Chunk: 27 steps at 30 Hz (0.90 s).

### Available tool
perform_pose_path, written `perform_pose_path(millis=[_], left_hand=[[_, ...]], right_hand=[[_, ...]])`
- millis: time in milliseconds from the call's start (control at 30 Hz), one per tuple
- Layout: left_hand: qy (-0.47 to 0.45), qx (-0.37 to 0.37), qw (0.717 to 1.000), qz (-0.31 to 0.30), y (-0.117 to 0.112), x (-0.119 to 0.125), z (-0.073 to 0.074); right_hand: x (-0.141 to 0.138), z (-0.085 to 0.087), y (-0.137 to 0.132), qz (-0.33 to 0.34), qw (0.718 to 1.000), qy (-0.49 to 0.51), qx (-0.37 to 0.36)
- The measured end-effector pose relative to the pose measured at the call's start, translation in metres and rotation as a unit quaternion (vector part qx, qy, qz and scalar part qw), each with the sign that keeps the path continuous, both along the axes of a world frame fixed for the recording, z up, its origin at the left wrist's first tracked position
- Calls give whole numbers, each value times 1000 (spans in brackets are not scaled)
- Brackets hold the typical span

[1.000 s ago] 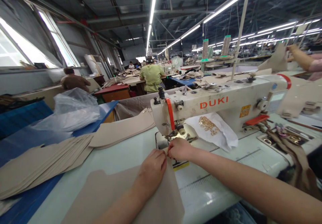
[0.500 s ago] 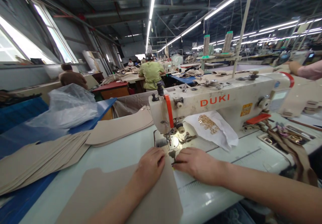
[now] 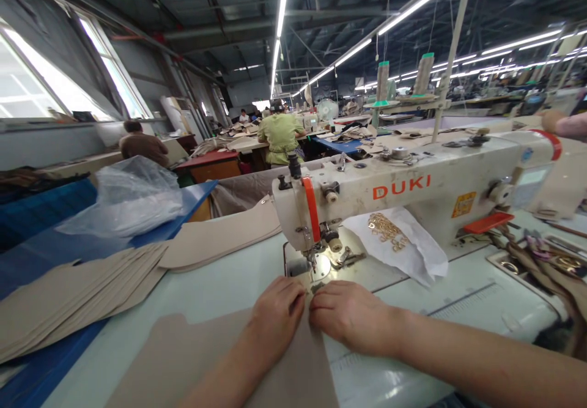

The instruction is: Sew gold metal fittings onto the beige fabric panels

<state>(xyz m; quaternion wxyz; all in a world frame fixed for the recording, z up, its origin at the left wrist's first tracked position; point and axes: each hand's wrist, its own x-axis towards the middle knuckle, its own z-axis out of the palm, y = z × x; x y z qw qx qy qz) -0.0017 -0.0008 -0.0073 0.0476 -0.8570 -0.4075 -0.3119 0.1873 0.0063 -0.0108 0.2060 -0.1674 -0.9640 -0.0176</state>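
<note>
A large beige panel (image 3: 220,347), flat and leather-like, lies on the sewing table in front of the sewing machine (image 3: 403,181). My left hand (image 3: 277,310) rests on its upper corner, fingers curled and closed on the edge. Right beside it, my right hand (image 3: 348,313) is closed at the panel's right edge, its fingertips almost meeting the left ones. What the right fingers pinch is hidden under them. A small dark bit shows just beyond the fingertips. Both hands are just in front of the needle plate (image 3: 322,266) and presser foot.
Gold-coloured metal rings (image 3: 387,230) lie on a white sheet (image 3: 424,255) under the machine arm. Stacked beige panels (image 3: 87,292) are at left, near a clear plastic bag (image 3: 132,197). Beige straps (image 3: 554,285) hang over a tray at right. A co-worker (image 3: 279,133) sits ahead.
My right hand has moved left against the panel's edge, closer to my left hand, covering the small dark piece more. The view has shifted slightly.
</note>
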Motion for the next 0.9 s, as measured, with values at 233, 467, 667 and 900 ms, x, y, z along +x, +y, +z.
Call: perform_pose_path(millis=[233,467,667,900], left_hand=[[-16,-2,1000,5,0,1,-2],[-21,9,1000,-2,1,0,-2],[-4,0,1000,-3,0,1,0],[-9,3,1000,-4,-1,0,-3]], right_hand=[[22,19,-3,45,998,-51,-8],[21,18,-3,47,996,-60,49],[5,7,0,19,999,8,48],[4,3,-1,32,999,-16,8]])
